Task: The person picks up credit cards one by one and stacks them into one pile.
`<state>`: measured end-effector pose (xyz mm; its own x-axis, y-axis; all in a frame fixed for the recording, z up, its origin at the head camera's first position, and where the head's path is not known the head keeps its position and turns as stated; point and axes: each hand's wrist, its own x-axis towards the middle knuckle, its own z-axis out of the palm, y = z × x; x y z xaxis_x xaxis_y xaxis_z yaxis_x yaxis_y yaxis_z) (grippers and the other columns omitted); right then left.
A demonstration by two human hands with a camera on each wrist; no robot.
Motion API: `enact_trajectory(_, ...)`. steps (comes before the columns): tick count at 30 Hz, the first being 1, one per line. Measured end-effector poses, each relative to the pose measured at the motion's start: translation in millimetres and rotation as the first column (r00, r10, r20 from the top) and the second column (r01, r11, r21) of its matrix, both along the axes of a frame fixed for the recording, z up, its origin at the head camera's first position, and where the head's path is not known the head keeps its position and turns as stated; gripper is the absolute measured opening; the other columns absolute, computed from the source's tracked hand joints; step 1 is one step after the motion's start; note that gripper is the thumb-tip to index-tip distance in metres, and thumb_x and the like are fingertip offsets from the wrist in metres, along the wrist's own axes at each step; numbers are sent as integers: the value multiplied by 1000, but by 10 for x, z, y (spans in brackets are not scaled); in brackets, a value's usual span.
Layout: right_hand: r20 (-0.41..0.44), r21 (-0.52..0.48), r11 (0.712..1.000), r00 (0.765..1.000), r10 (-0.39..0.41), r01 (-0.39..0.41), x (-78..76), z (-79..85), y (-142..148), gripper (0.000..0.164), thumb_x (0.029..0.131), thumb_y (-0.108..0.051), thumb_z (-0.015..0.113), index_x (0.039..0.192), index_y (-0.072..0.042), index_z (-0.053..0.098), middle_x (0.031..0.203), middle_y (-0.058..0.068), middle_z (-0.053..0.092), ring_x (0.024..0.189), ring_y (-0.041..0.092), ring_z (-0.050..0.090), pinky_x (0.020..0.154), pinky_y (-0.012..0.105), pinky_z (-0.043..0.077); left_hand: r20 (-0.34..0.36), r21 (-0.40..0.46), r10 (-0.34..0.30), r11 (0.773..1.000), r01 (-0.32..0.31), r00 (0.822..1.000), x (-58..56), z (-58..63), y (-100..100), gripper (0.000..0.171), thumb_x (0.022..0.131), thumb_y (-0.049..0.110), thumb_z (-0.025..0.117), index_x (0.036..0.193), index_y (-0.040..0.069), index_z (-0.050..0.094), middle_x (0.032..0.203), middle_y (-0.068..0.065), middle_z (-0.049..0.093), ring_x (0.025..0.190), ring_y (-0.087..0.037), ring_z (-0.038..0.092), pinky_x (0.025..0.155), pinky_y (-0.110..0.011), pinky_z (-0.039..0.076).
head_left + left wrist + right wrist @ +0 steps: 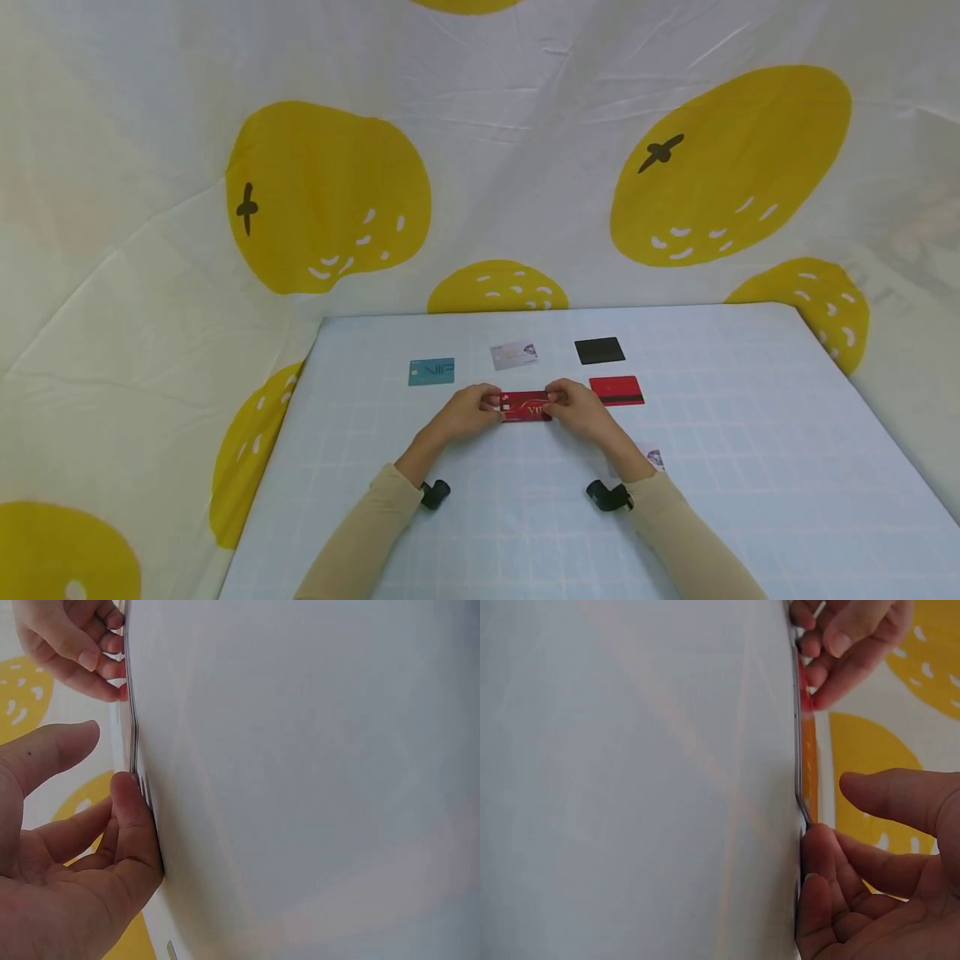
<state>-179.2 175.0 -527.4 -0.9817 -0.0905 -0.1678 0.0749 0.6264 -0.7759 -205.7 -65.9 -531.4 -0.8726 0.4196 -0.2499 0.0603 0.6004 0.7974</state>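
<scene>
A red VIP card [523, 407] lies near the middle of the table, between both hands in the head view. At its left end, my left hand [471, 412] holds the card's edge with its fingertips. My right hand [581, 408] grips the right end, fingertips covering part of the lettering. From the wrists, the card shows only as a thin edge close to the table; one digit of my left hand [90, 847] and one of my right hand [877, 862] stand off from it. Just right of the right hand lies a red card with a black stripe [618, 390].
Behind the hands lie a teal VIP card [431, 372], a whitish card [514, 355] and a black card [600, 350]. Another pale card [655, 458] is partly covered by the right forearm. The pale-blue table [510, 542] ends at a fruit-print cloth [525, 183].
</scene>
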Motion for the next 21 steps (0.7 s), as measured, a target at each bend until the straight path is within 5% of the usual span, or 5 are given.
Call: enact_trajectory(21,-23,-5,1000,1000,7,-7,-42,47,8,35,94,-18,71,124,-3,63,101,4,65,96,26,61,82,39,54,-40,34,28,999,-27,999,5,18,-109,45,92,25,73,132,8,62,112,0,65,103,-20,61,92,-39,52)
